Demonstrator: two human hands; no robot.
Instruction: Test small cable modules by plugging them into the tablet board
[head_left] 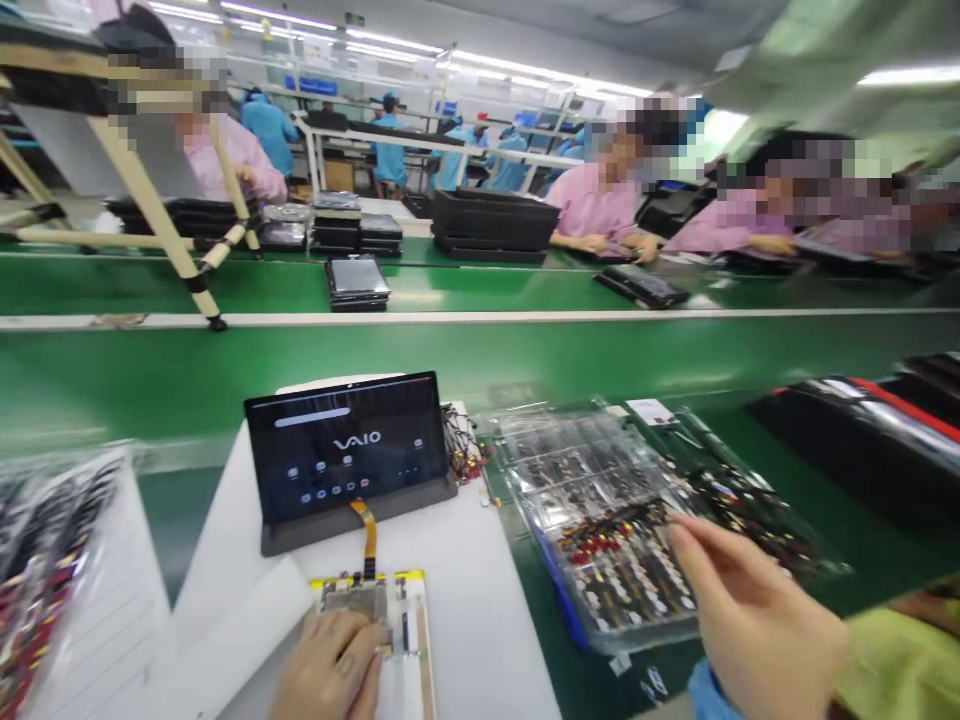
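My left hand [334,660] rests with curled fingers on the opened tablet body [416,640], a pale panel with exposed parts and yellow edging. Whatever lies between those fingers is hidden. An orange flat ribbon cable [369,535] joins this body to a lit VAIO tablet screen [352,450] propped on a dark stand. Above the right side of a clear compartment tray [517,470], my right hand [757,610] is closed in a pinch. What it pinches is too small to name. Small dark parts with red and gold bits [600,540] lie in the tray.
White foam [251,625] lies beside the tablet body. Bagged cables [56,590] are at left, and another bag of parts [739,500] is right of the tray. Black cases [862,450] stand farther right. Beyond the green bench, co-workers in pink [600,205] sit near stacked devices [358,280].
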